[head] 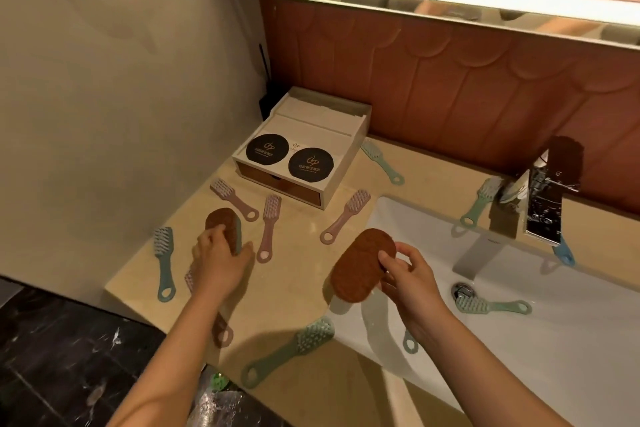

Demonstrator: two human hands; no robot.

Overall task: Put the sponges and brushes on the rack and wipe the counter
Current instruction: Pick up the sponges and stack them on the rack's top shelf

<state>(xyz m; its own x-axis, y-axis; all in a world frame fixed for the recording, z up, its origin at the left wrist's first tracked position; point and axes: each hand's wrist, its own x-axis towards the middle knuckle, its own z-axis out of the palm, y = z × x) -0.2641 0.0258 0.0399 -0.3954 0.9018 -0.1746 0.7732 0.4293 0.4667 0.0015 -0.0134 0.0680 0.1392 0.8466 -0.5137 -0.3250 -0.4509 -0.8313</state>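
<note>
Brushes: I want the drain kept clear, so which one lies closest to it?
The green brush flat in the sink, bristle head right beside the drain; every other brush lies farther off.

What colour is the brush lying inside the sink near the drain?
Pale mint green. The brush shows best in the head view, the only one here.

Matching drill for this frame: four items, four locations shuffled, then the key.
Items:
1. brown oval sponge nearer the sink
2. black round coaster pair
3. mint-green plastic brush by the drain
4. teal plastic brush farthest left

Places:
A. lying on the beige counter
B. inside the white sink basin
C. held by the right hand
D. on top of the white box

Pairs: 1-C, 2-D, 3-B, 4-A
</note>
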